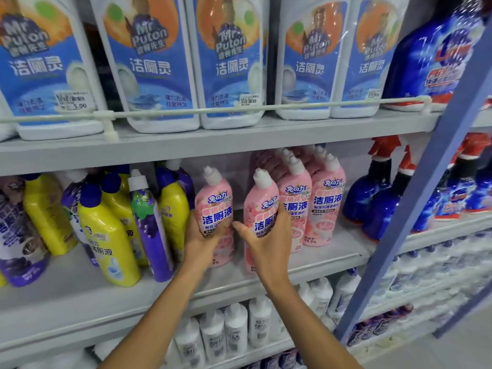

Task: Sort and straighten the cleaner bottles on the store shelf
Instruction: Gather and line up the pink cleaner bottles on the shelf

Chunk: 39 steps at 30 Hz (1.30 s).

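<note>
Left hand (pixel 205 242): fingers curled round the lower body of the left pink bottle (pixel 214 206); one bottle.
Right hand (pixel 267 242): thumb across the front and fingers round the side of the right pink bottle (pixel 259 209); one bottle.
Held pair, position: side by side with a gap between, centre front of the middle shelf (pixel 80 286), both leaning slightly. Cannot tell whether the bases rest on it.
Pink stock (pixel 323 201): two labelled fronts just right of the right hand, more caps behind, total hidden.
Yellow bottles (pixel 106 235): four, left of the hands, leaning.
Purple bottles (pixel 153 235): at least three, mixed among the yellow.
White jugs (pixel 149 62): five, on the upper shelf behind a rail.
Blue spray bottles (pixel 372 193): two with red triggers, at the right end before the post.
</note>
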Available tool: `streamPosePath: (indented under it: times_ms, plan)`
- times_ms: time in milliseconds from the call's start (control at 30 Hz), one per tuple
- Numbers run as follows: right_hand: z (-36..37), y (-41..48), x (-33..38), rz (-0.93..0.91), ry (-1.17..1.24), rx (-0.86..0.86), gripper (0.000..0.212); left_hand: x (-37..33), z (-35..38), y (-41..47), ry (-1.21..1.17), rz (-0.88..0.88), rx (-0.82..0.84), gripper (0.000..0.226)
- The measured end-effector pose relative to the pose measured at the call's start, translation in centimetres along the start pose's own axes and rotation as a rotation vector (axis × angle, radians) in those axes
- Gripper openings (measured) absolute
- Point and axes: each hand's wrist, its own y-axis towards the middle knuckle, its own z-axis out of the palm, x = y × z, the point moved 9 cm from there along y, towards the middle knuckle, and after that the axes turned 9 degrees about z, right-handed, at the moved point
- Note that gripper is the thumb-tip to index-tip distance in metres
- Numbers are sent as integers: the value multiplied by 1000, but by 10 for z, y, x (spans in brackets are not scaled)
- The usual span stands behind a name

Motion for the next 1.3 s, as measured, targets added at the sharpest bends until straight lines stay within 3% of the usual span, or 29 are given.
streamPosePath:
  times_ms: [167, 333, 700, 900, 967, 1133, 1300]
  plan:
    - [-3, -14, -10, 13, 18, -105, 98, 8, -2, -2, 42, 52, 24, 59]
    - [-2, -16, -11, 2, -135, -174, 100, 19, -14, 12, 69, 84, 76, 46]
    - [12, -9, -6, -1, -137, -181, 95, 32, -23, 39, 79, 121, 96, 42]
    - [10, -13, -12, 41, -62, -220, 95, 29, -6, 47, 233, 149, 70, 30]
    - [7, -16, -14, 42, -38, -231, 96, 30, 4, 55, 292, 134, 104, 33]
    - [8, -14, -12, 35, -64, -220, 98, 27, 36, 78, 407, 142, 101, 68]
    - [11, -13, -10, 14, -108, -221, 98, 53, 59, 108, 330, 44, 140, 61]
